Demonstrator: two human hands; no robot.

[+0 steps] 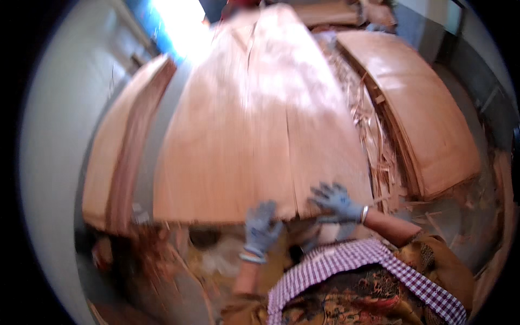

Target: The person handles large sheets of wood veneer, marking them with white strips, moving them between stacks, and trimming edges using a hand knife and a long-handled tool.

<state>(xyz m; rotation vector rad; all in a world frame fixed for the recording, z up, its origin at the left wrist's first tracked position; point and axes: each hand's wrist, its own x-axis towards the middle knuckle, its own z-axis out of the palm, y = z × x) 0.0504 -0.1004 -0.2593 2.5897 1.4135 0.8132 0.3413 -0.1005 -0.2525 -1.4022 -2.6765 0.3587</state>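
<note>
A large pale wood veneer sheet (233, 151), split by long cracks, lies in front of me. My left hand (260, 230), in a grey glove, rests at the sheet's near edge left of the lower crack, its fingers apart. My right hand (337, 200), also gloved and wearing a bangle at the wrist, is spread over the near right part of the sheet, just right of that crack. Neither hand visibly grips anything.
Narrower veneer stacks stand at left (111, 173) and right (417, 119). Torn strips (384, 162) fill the gap beside the right stack; more scraps (162, 271) litter the floor. A wall (54, 151) runs along the left. At the far end is a blurred red shape (244, 4).
</note>
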